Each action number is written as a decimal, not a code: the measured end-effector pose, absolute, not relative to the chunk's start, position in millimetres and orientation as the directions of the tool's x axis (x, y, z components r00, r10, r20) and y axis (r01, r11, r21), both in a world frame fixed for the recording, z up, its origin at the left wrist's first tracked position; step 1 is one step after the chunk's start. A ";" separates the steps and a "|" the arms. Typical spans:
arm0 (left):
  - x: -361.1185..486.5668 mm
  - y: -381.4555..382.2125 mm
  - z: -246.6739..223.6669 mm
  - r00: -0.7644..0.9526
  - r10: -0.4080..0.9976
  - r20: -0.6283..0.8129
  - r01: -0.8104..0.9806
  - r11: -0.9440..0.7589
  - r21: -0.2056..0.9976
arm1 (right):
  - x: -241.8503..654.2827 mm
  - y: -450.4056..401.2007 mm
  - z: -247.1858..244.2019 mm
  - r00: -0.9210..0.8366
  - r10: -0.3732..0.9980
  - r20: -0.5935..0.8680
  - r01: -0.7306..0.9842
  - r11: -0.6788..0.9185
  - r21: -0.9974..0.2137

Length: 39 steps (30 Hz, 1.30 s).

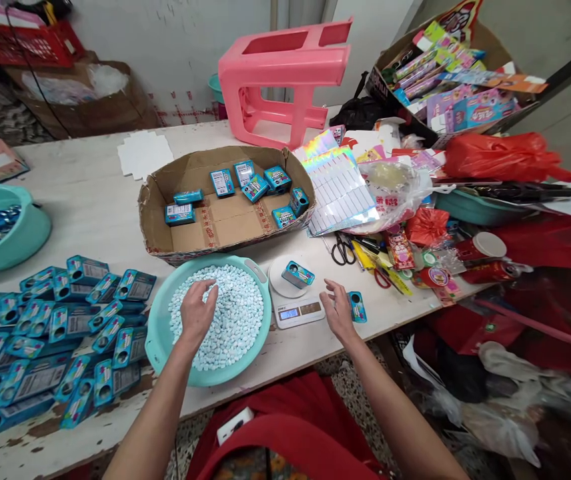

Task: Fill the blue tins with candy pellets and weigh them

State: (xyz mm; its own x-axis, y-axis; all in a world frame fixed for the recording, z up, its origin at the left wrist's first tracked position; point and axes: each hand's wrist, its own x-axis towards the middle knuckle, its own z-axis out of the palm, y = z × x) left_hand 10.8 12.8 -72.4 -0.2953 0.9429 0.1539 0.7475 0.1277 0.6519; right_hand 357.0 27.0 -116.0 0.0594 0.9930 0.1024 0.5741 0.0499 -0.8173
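A turquoise basin (pixel 154 337) full of small pale blue candies (pixel 235 313) stands at the table's front. Over its left part is my left hand (pixel 198 310), thumb and fingers loosely apart, with nothing visible in them. A white digital scale (pixel 285 320) sits right of the basin, its display lit but too small to read surely. On its round plate lies a small blue box (pixel 298 274) with a dark round opening. My right hand (pixel 338 308) is open at the scale's right edge, fingers apart. Just beyond it, another blue box (pixel 358 307) lies on the table, partly behind that hand.
Many similar blue boxes (pixel 73 320) cluster at the left. Behind the basin, a cut-down cardboard box (pixel 205 241) holds several more. A second turquoise basin (pixel 30 230) stands far left. Scissors (pixel 343 250), holographic sheets (pixel 335 187) and a pink stool (pixel 285 67) lie behind and right.
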 end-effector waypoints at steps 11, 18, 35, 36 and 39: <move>8.3 -5.7 -78.4 -0.291 0.954 0.068 0.713 0.169 0.681 | 323.9 60.9 -128.0 0.069 0.992 0.101 0.533 0.049 -0.845; 17.3 -8.0 -79.0 -0.225 0.974 0.024 0.704 0.146 0.695 | 314.6 71.1 -122.4 0.056 0.998 0.015 0.465 -0.013 -0.885; -43.3 -41.3 9.2 -0.408 0.866 0.290 0.772 0.158 0.615 | 271.7 32.1 -43.1 -0.073 0.882 0.465 0.685 0.383 -0.620; -58.4 -42.1 3.9 -0.515 0.789 0.336 0.769 0.253 0.587 | 295.7 31.7 -51.0 0.047 0.861 0.507 0.754 0.302 -0.583; -98.7 -35.2 -22.4 -0.628 0.699 0.342 0.758 0.451 0.470 | 362.2 20.6 -75.0 0.296 0.786 0.543 0.848 0.045 -0.528</move>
State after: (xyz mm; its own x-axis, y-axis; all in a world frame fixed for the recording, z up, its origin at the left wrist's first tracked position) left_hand -98.7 -35.2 -22.4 -0.6282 0.6986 0.3425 0.7583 0.4513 0.4704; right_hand 362.2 20.6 -75.0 0.2961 0.7859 0.5429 0.8482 0.0450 -0.5277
